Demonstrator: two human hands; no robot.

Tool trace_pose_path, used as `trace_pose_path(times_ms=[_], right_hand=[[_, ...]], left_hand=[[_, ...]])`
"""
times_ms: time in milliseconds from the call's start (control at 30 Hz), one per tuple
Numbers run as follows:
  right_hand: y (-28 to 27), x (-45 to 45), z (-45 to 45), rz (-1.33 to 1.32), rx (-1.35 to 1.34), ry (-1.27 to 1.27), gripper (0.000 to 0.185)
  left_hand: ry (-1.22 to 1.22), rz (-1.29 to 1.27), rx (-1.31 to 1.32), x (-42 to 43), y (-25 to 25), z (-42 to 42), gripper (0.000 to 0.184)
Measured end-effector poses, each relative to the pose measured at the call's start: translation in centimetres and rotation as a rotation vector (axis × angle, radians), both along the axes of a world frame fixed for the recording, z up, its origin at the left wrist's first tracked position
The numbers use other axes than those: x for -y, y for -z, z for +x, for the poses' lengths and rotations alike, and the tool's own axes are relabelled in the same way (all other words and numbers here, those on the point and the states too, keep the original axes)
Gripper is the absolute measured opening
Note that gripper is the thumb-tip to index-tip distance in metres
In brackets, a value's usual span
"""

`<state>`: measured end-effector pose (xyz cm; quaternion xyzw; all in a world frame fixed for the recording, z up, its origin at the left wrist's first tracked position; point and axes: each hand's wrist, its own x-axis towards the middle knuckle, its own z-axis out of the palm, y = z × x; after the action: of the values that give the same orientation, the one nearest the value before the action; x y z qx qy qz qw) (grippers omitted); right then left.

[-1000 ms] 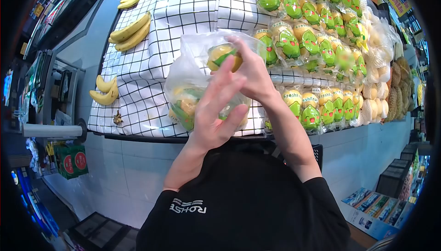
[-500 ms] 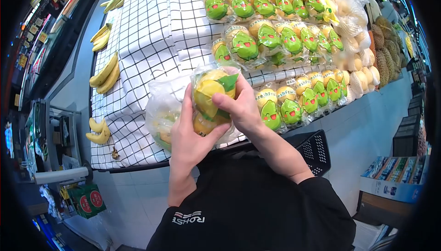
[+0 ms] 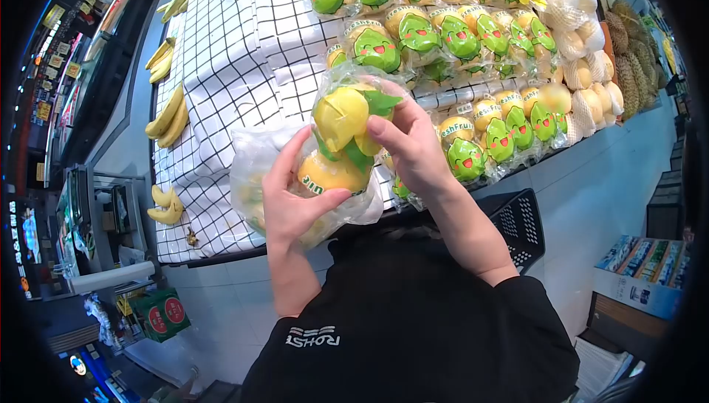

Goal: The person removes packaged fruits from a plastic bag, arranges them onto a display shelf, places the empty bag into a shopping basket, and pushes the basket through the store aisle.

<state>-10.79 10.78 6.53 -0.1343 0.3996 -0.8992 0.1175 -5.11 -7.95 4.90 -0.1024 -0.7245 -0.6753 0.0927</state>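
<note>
A clear plastic package of yellow fruit (image 3: 336,170) with a yellow bow and green leaves is held up between both hands over the table's front edge. My left hand (image 3: 295,200) curves round its left and lower side, thumb across the bottom. On the upper right side, my right hand (image 3: 410,137) grips the package near the green leaf, thumb at the front. Behind and below it lies a translucent plastic bag (image 3: 247,174) on the checked cloth, its contents blurred by the film.
Rows of packaged fruit (image 3: 465,159) lie to the right on the checked cloth (image 3: 236,71), beside netted fruit (image 3: 587,104). Banana bunches (image 3: 171,119) line the left edge. A black basket (image 3: 521,226) stands below the table's front edge.
Both hands have come together round the package and turned it so its bow faces up. The view has shifted, and the bag now appears left of the hands.
</note>
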Motion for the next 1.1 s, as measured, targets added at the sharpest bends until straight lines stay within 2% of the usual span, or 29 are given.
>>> trace_pose_path(times_ms=[67,133,233,300,367,433,500,567,667,767,833,933,1033,1100], right_hand=[[0.3,-0.3,-0.3,0.047,0.057,-0.032,0.050],[0.7,-0.1,-0.7,0.045,0.072,-0.008,0.050],[1.2,0.1,-1.0,0.053,0.112,0.041,0.050],[1.3,0.2,-1.4,0.063,0.166,0.090,0.051],[1.3,0.4,-1.5,0.047,0.170,0.103,0.053],[1.4,0.9,-1.7,0.027,0.174,0.115,0.056],[1.4,1.4,-2.1,-0.015,0.057,0.224,0.061],[0.9,1.5,-2.4,-0.023,0.051,0.205,0.068],[0.5,1.5,-2.5,0.016,0.019,0.219,0.073],[0.6,1.5,-2.6,0.081,0.042,0.202,0.077],[1.0,1.9,-2.7,0.075,0.041,0.287,0.078],[1.2,2.2,-2.4,0.066,0.033,0.288,0.078],[2.4,2.3,-1.7,0.151,-0.017,0.283,0.079],[2.6,2.3,-1.1,0.176,-0.013,0.284,0.080]], left_hand=[[0.036,0.026,0.025,0.0,-0.1,-0.3,0.087],[0.067,0.218,0.088,-0.4,-0.4,-1.0,0.090],[0.047,0.117,0.021,0.3,0.6,-2.4,0.093],[0.009,0.213,-0.039,0.2,1.0,-3.5,0.089],[-0.046,0.068,-0.124,1.2,1.3,-4.5,0.078],[-0.109,-0.138,-0.201,2.0,1.2,-5.9,0.059],[-0.160,-0.112,-0.332,1.7,0.7,-7.2,0.046],[-0.173,-0.149,-0.343,2.0,0.6,-8.5,0.044],[-0.201,-0.261,-0.373,2.4,1.2,-10.7,0.058],[-0.211,-0.241,-0.317,2.3,1.5,-12.7,0.058],[-0.184,-0.217,-0.291,2.1,1.7,-13.5,0.062],[-0.305,-0.429,-0.142,1.3,1.7,-14.0,0.036],[-0.267,-0.517,-0.140,1.2,1.9,-12.6,0.033],[-0.279,-0.480,-0.188,1.1,1.7,-12.1,0.028]])
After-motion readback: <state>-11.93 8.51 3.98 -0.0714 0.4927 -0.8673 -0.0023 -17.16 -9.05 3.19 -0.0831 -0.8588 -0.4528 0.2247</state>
